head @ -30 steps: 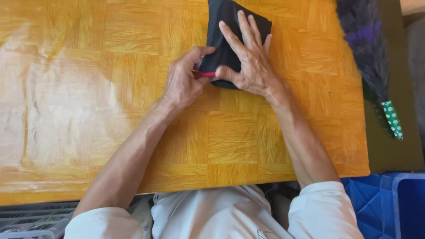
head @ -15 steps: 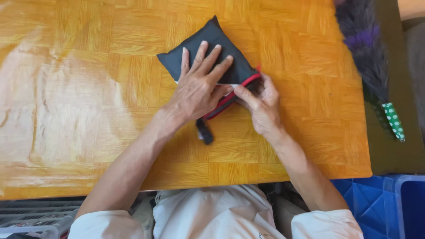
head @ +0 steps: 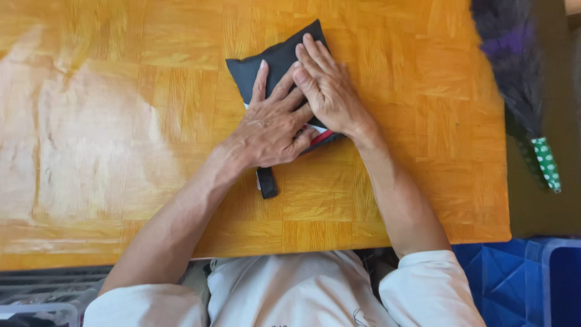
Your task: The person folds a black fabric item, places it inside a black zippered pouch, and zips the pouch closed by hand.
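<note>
Hands flat: left hand (head: 269, 130), right hand (head: 327, 91) press dark pouch (head: 269, 63) on wooden table (head: 423, 151); grip spread.

Bare wooden table (head: 121, 121) left of black pouch (head: 272, 63), open passage; feather duster (head: 514, 66) bounds right side

- We count one dark fabric pouch (head: 272, 63) on the one wooden table (head: 121, 121).
- We count two hands on that pouch: left hand (head: 271, 130), right hand (head: 327, 91).
- One feather duster (head: 514, 66) lies right of the pouch.
- One blue bin (head: 520, 278) sits below the table's right corner.
</note>
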